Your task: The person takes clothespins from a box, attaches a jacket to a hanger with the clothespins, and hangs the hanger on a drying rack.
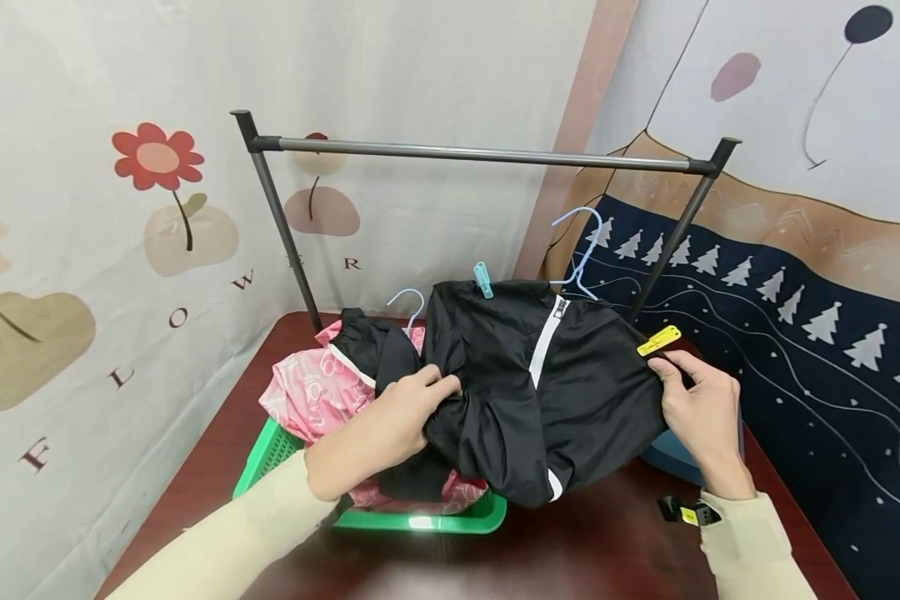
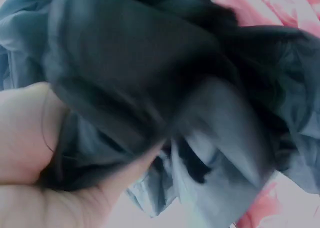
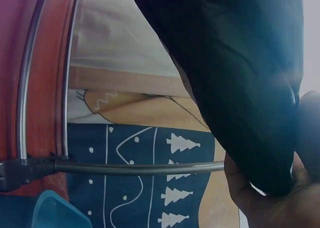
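A black jacket [image 1: 487, 375] with a white-edged zip hangs spread between both hands, a light-blue hanger [image 1: 581, 250] sticking up from its collar. On its left shoulder sits a blue clothespin [image 1: 483, 280]; a yellow clothespin [image 1: 658, 340] is at the right shoulder. My left hand [image 1: 412, 408] grips bunched black fabric on the jacket's left side, and the left wrist view shows cloth [image 2: 135, 88] between thumb and fingers. Just below the yellow clothespin, my right hand [image 1: 701, 408] pinches the jacket's right edge; folded fabric [image 3: 250, 113] runs into its fingers in the right wrist view.
Behind the jacket stands a metal rack with a bare horizontal bar [image 1: 450, 152]. A green basket [image 1: 420, 522] holds pink patterned clothing [image 1: 311, 392] and a second hanger [image 1: 412, 304]. A blue container [image 1: 675, 458] stands at right on the red-brown table [image 1: 570, 550].
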{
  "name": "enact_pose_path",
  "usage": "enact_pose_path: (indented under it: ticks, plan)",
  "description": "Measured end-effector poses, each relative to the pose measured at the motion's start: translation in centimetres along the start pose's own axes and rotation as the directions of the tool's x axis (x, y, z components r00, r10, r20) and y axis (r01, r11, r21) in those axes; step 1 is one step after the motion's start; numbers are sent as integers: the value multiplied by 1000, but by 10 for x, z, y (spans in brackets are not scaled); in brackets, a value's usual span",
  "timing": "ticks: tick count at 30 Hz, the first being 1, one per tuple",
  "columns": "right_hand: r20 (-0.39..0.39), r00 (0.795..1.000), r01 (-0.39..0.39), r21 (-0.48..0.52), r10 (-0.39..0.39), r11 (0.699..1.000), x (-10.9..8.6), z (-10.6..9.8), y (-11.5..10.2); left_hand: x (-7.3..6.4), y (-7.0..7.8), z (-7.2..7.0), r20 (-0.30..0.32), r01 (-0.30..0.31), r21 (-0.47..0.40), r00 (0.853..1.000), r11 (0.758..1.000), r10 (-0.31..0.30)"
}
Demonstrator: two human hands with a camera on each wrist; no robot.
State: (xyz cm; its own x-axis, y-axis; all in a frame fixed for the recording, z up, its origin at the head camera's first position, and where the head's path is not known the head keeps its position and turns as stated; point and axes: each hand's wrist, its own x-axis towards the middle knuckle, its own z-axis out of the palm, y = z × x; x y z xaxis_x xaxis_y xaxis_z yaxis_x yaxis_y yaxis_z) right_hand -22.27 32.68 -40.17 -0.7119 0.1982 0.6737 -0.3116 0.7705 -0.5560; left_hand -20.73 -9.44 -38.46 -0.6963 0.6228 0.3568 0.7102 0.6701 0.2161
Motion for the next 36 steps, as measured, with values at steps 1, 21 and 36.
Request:
enact_pose_path:
  ticks: [1, 21, 36]
  plan:
    - [-3, 1000, -2, -2, 2, 1000, 0, 0, 0, 2, 0, 0, -39, 10, -20, 999, 1000, -11]
    - [-63, 998, -18, 18, 19, 1000, -1, -2, 8, 16, -26, 1, 84, 329, -4, 941, 944, -327]
    - [-45, 999, -6, 21, 7, 1000, -1, -1, 5, 2, -32, 13, 216, 57, 206, 971, 977, -102]
